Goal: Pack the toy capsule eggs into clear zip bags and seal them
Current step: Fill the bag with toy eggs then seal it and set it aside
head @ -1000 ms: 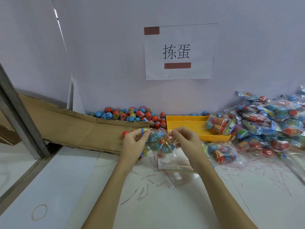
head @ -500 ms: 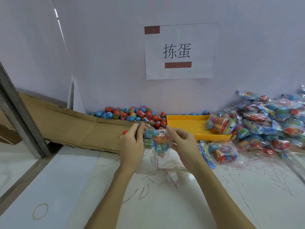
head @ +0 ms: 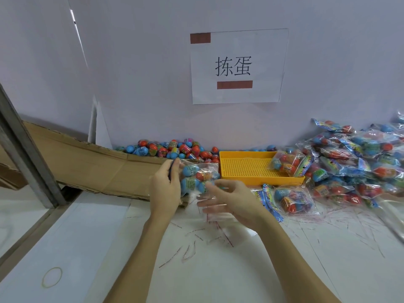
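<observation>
Filled zip bag [head: 197, 177] of toy capsule eggs, held just above the worktop [head: 135, 248] between the two hands. The left hand [head: 165, 189] grips the bag's left end, thumb and fingers curled round the clear film; this appears to steady the load of blue and red eggs so the bag does not sag or spill. The right hand [head: 229, 199] lies just right of and below the bag, its fingers loosely spread and blurred; the fingertips reach toward the bag's lower right edge, but whether they touch the film cannot be told. The bag mouth is not clearly visible, so its seal cannot be judged; probably the step in hand is closing or passing on this bag.

Under the right hand, flat on the worktop, lie empty clear bags [head: 215, 217], placed within easy reach for the next fill. Beyond the left hand, against the wall, sits the heap of loose capsule eggs [head: 175, 149], bordered by a sheet of cardboard [head: 87, 165]. Beyond and to the right of the right hand stands a yellow perforated tray [head: 244, 169] with one packed bag [head: 288, 161] resting on its right end. Another packed bag [head: 293, 201] lies just right of the right hand, and further right rises the pile of finished bags [head: 358, 162]. Thin red strips [head: 192, 248] litter the worktop near the forearms.
</observation>
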The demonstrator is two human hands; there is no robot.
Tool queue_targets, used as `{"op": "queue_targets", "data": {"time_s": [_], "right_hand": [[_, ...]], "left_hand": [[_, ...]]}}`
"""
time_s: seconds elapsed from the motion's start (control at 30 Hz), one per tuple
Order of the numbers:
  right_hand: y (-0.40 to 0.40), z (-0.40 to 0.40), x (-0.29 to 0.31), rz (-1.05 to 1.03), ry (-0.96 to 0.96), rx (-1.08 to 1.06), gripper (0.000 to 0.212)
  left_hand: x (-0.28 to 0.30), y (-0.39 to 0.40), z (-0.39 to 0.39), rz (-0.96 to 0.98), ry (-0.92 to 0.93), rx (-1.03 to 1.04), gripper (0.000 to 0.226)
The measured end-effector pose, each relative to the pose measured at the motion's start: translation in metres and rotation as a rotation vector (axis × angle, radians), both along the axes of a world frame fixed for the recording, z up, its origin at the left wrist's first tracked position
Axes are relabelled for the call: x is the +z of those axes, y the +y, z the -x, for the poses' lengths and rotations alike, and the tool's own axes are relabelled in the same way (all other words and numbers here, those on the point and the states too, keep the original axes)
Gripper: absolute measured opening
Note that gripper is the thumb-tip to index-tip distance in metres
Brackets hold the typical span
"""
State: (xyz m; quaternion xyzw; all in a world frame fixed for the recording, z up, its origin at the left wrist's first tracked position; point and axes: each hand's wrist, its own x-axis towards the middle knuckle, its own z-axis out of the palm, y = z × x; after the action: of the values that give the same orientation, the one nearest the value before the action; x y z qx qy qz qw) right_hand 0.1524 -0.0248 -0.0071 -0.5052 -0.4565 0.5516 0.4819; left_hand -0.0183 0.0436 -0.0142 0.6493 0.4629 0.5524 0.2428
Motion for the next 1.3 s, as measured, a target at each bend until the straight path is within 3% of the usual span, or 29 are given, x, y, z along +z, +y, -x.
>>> {"op": "queue_targets", "data": {"time_s": [0.07, 0.17, 0.3, 0.37, 0.43, 0.5, 0.53, 0.57, 0.67, 0.73, 0.8, 0.83, 0.9, 1.0, 1.13, 1.3], "right_hand": [[0.000, 0.000, -0.002, -0.060, -0.041, -0.001, 0.027], [0.000, -0.005, 0.000, -0.106, 0.001, -0.005, 0.024], [0.000, -0.006, -0.002, -0.126, -0.049, 0.049, 0.025], [0.001, -0.003, -0.004, -0.173, -0.026, -0.037, 0.025], [0.003, -0.002, -0.006, -0.255, -0.031, -0.196, 0.027], [0.005, -0.003, -0.008, -0.359, -0.195, -0.369, 0.031], [0.006, -0.003, -0.009, -0.400, -0.304, -0.434, 0.033], [0.007, -0.003, -0.010, -0.439, -0.392, -0.477, 0.034], [0.006, 0.003, -0.013, -0.600, -0.526, -0.485, 0.035], [0.005, 0.006, -0.012, -0.652, -0.618, -0.448, 0.036], [0.006, 0.007, -0.013, -0.638, -0.651, -0.424, 0.040], [0.006, 0.008, -0.012, -0.611, -0.617, -0.414, 0.044], [0.005, 0.011, -0.008, -0.531, -0.368, -0.406, 0.046], [0.005, 0.013, -0.005, -0.343, 0.002, -0.408, 0.027], [0.007, 0.006, -0.012, -0.208, 0.040, -0.378, 0.025], [0.008, 0.000, -0.009, -0.118, 0.293, -0.322, 0.029]], "left_hand": [[-0.001, -0.001, -0.002, 0.022, -0.045, 0.014, 0.033], [-0.002, 0.001, -0.003, 0.121, -0.177, 0.040, 0.037], [-0.005, 0.008, -0.004, 0.433, -0.449, -0.049, 0.033], [-0.010, 0.010, -0.004, 0.386, -0.341, -0.035, 0.025], [-0.013, 0.011, -0.001, 0.146, -0.013, 0.107, 0.033], [-0.015, 0.013, 0.002, -0.062, 0.132, 0.192, 0.044], [-0.015, 0.013, 0.002, -0.069, 0.092, 0.128, 0.041], [-0.012, 0.011, 0.002, 0.029, -0.019, -0.007, 0.045], [0.005, 0.003, -0.007, 0.577, -0.364, -0.407, 0.072], [0.003, 0.002, -0.014, 0.671, -0.411, -0.472, 0.061], [-0.005, 0.004, -0.015, 0.620, -0.455, -0.465, 0.041], [-0.008, 0.006, -0.014, 0.611, -0.500, -0.470, 0.038], [-0.012, 0.010, -0.011, 0.634, -0.611, -0.493, 0.045], [-0.013, 0.012, -0.008, 0.633, -0.614, -0.583, 0.055], [-0.015, 0.012, -0.006, 0.602, -0.520, -0.716, 0.044], [-0.018, 0.010, -0.016, 0.571, -0.605, -0.570, 0.029]]}}
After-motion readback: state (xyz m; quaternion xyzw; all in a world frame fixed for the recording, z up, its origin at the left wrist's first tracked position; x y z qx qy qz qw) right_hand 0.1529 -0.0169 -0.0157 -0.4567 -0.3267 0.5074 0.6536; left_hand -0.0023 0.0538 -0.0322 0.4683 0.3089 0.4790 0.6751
